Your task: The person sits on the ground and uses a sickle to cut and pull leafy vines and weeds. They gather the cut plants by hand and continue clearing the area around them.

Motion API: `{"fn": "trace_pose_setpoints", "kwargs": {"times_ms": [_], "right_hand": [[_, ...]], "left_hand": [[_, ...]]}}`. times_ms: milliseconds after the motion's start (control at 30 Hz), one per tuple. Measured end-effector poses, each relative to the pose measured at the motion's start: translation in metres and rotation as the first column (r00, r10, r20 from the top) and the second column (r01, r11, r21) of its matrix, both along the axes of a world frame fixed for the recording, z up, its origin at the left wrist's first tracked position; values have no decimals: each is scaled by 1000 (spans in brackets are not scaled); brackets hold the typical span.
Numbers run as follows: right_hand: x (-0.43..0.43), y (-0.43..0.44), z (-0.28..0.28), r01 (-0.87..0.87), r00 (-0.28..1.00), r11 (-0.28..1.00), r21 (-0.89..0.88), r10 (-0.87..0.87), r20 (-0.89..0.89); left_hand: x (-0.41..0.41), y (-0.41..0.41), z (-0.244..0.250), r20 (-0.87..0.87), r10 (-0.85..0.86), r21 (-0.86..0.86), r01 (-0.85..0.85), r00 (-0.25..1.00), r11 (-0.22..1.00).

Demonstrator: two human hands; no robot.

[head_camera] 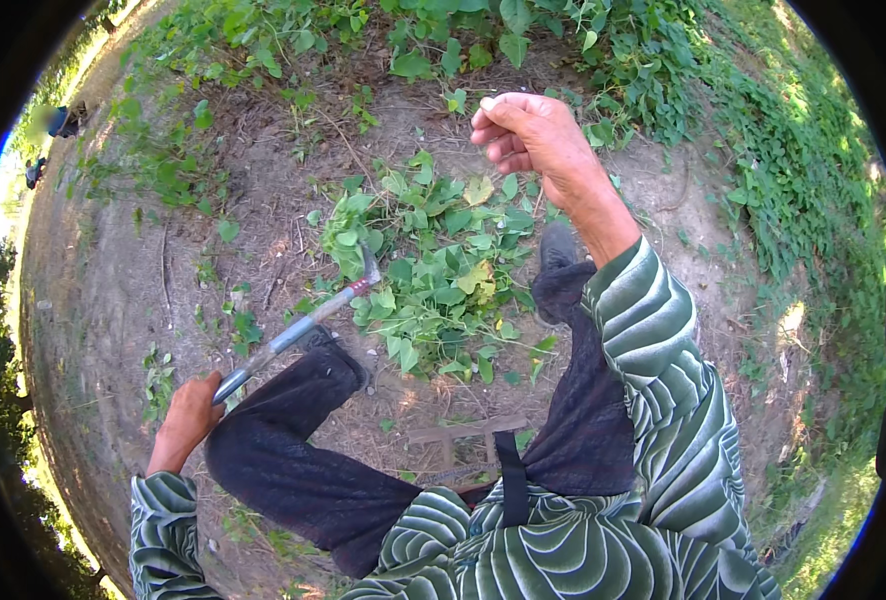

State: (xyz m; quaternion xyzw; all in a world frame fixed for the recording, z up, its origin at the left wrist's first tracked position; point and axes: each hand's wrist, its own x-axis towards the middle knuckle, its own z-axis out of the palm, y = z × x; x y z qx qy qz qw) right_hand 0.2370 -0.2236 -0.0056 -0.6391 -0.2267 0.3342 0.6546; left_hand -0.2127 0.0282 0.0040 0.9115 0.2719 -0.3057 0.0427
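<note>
My left hand (190, 415) grips the lower end of a hand tool's blue-grey metal handle (282, 340). Past a red band, the tool's bent metal neck (370, 264) runs up into green leaves, which hide most of its head. A loose heap of leafy vines (450, 300), some leaves yellowed, lies on the soil between my shoes. My right hand (529, 139) is raised beyond the heap, fingers curled and thumb near the index finger. I see nothing in it, though the palm is partly turned away.
Dense broad-leaved vines (473, 37) grow ahead, with more vine growth (758, 150) along the right. A low wooden stool frame (450, 433) shows between my thighs. My right shoe (558, 247) is beside the heap. Another person (59, 121) is far off at upper left.
</note>
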Motion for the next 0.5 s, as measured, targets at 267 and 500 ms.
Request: {"fn": "trace_pose_setpoints", "kwargs": {"times_ms": [267,500], "right_hand": [[-2,-1,2,-19,1000,1000,-17,20,11],[-3,0,-1,-39,999,999,-9,39,15]], "left_hand": [[-92,18,34,-52,596,-144,-597,801,789],[-147,8,33,-58,981,-418,-897,186,145]]}}
